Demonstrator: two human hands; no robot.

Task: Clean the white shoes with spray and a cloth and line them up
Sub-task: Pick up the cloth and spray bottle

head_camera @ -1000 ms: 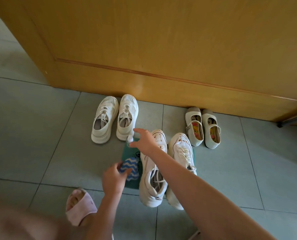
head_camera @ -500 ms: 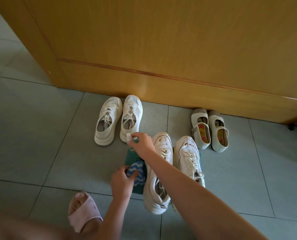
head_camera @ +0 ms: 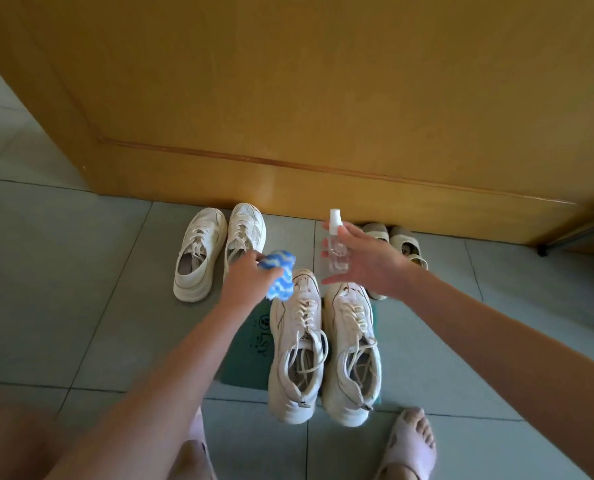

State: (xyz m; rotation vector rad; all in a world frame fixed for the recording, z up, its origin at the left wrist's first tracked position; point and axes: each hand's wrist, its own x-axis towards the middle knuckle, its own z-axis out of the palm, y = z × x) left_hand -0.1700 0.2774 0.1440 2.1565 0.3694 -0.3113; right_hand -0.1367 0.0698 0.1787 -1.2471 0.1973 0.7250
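So, right hand: it holds the spray bottle upright between the thumb and loosely curved fingers, in the air above the toes of the near sneakers.
Grip risk: the hold looks light, and the clear bottle looks smooth. I judge that pumping with this grip could let it slip and drop onto the shoe below.
Nozzle: I cannot tell which way it points or whether a cap covers it. A blind press may mist the door instead of a shoe.
Left hand: it clutches the blue-and-white cloth in a bunch, just beside the toe of the left near sneaker. A loose fold hangs down.
Cloth risk: the hanging fold could drag across dirt and smear it back on.
Near sneakers: they sit side by side on the green mat, with laces loose and sprawling. Wiping could snag a lace and tug the shoe out of line.
Far sneakers: they are paired by the door, apart from both hands.
Strap shoes: they are partly hidden behind the right hand, so a low sweep might knock them.
Floor tiles: overspray would probably leave them slick under the slippers.
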